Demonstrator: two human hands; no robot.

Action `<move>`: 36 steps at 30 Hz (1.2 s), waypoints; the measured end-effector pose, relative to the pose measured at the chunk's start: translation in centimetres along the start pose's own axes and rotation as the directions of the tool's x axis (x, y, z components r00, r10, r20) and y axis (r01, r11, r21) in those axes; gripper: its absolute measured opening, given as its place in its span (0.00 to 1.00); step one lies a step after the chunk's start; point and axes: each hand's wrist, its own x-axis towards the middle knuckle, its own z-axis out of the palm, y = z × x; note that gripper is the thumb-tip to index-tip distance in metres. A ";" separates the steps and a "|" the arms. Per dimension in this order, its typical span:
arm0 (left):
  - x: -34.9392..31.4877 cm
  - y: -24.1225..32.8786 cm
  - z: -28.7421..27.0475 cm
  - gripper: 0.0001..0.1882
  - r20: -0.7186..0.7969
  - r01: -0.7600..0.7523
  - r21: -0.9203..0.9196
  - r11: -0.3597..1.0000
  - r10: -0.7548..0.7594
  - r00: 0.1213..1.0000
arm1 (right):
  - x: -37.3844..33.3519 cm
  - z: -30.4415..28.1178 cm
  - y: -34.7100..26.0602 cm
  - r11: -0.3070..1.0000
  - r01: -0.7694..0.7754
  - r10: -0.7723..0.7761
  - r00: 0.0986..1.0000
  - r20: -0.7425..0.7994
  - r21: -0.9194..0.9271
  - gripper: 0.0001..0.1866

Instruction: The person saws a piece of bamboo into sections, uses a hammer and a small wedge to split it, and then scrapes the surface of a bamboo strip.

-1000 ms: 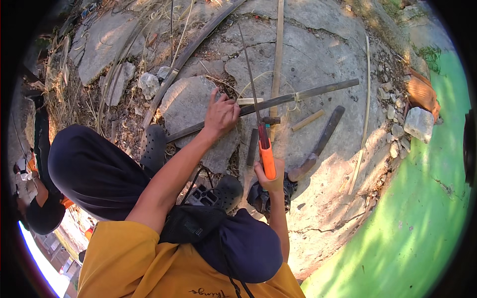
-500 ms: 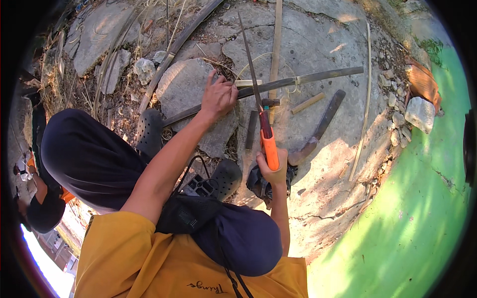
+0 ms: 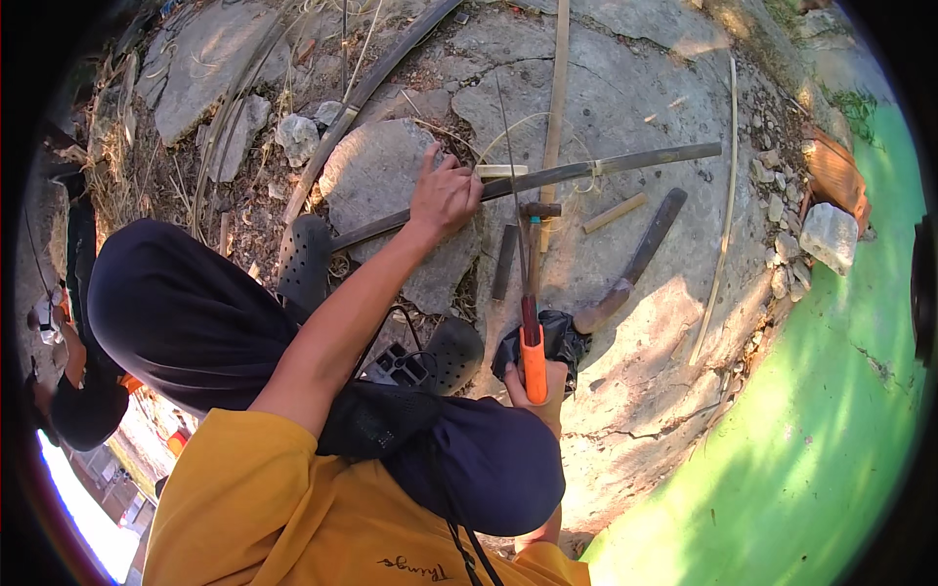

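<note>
My left hand [image 3: 446, 198] presses down on a long dark bamboo pole [image 3: 655, 159], its fingers closed over it. The pole lies slantwise over a flat stone slab [image 3: 376, 161], and its near end runs close to my left shoe. In my right hand [image 3: 553, 387] is a hand saw with an orange handle [image 3: 533, 366]. Its thin blade points away from me and crosses the pole just right of my left hand. Whether the teeth touch the pole is too small to tell. A pale short piece [image 3: 501, 171] lies beside the pole there.
Near the saw lie a hammer [image 3: 540, 209], a dark short block [image 3: 504, 262], a bamboo stub [image 3: 615, 212], a sheathed-looking dark blade with handle [image 3: 645, 252] and a black plastic bag [image 3: 564, 340]. Long strips lie around. A green wall [image 3: 801, 410] borders the right. Another person sits far left.
My right hand has drawn the saw back toward my body, so the handle is nearer my knee. My left hand keeps its hold on the pole. The view has shifted slightly.
</note>
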 end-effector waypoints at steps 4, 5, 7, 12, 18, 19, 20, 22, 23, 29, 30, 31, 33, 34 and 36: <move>1.0 -0.7 0.0 0.22 -0.054 0.034 -0.002 0.999 -0.034 0.998 | 1.9 -1.4 0.4 0.991 -0.059 0.045 0.993 0.113 0.118 0.08; 0.7 -1.2 0.5 0.23 -0.102 0.016 -0.012 1.000 -0.017 0.995 | 2.9 -1.1 1.0 0.990 -0.037 0.033 0.999 0.027 0.136 0.10; 0.0 -1.2 0.8 0.23 -0.139 -0.006 -0.020 1.000 0.004 0.990 | 5.3 0.1 1.9 0.993 0.085 -0.086 0.996 0.011 0.076 0.11; -0.2 -1.5 0.8 0.22 -0.096 0.010 -0.021 1.000 -0.012 0.995 | 1.2 0.9 1.3 0.998 0.012 -0.013 1.000 0.014 0.067 0.08; 0.2 -0.3 -0.2 0.22 -0.070 0.015 -0.006 1.000 -0.016 0.997 | 4.6 1.0 2.3 0.994 0.090 -0.091 0.996 0.021 0.055 0.05; 0.3 -0.4 -0.1 0.22 -0.075 0.018 -0.003 1.000 -0.018 0.997 | 6.3 1.4 2.5 0.994 0.095 -0.096 0.995 0.023 0.056 0.05; 0.3 -0.4 0.1 0.22 -0.028 0.026 -0.005 1.000 -0.027 0.999 | 7.7 1.6 2.5 0.993 0.048 -0.048 0.999 -0.001 0.112 0.05; -1.0 -0.6 0.2 0.22 0.036 0.048 -0.009 0.999 -0.047 0.998 | 5.7 1.8 2.3 0.985 -0.018 0.020 1.000 -0.008 0.171 0.05; -1.3 -1.0 0.0 0.22 0.025 0.053 -0.009 0.999 -0.053 0.998 | 2.3 1.6 2.0 0.992 0.008 -0.011 1.000 0.021 0.125 0.05; -0.8 -0.5 -0.1 0.22 -0.012 0.027 -0.010 1.000 -0.027 1.000 | 4.9 1.2 0.6 0.994 0.046 -0.047 0.999 0.001 0.099 0.08; -0.1 -0.9 0.0 0.22 -0.071 0.013 -0.028 1.000 -0.015 0.997 | 8.3 2.2 1.7 0.991 0.052 -0.053 0.999 0.000 0.126 0.08; 0.0 -0.6 0.1 0.22 -0.037 0.051 -0.031 0.998 -0.052 0.998 | 8.7 2.0 1.8 0.991 0.053 -0.053 0.999 0.003 0.127 0.08; 0.0 -0.9 0.0 0.22 -0.053 0.034 -0.034 0.999 -0.036 0.998 | 9.1 1.4 1.9 0.977 -0.032 0.034 0.999 -0.004 0.209 0.09; -0.5 -0.9 -0.1 0.22 -0.052 0.011 -0.046 0.999 -0.013 0.999 | 6.5 1.4 2.1 0.977 -0.069 0.068 0.998 0.012 0.204 0.09; 0.4 -0.3 -0.3 0.22 -0.039 0.016 -0.034 0.999 -0.017 0.999 | 1.4 0.0 1.8 0.994 0.020 -0.019 1.000 -0.003 0.111 0.08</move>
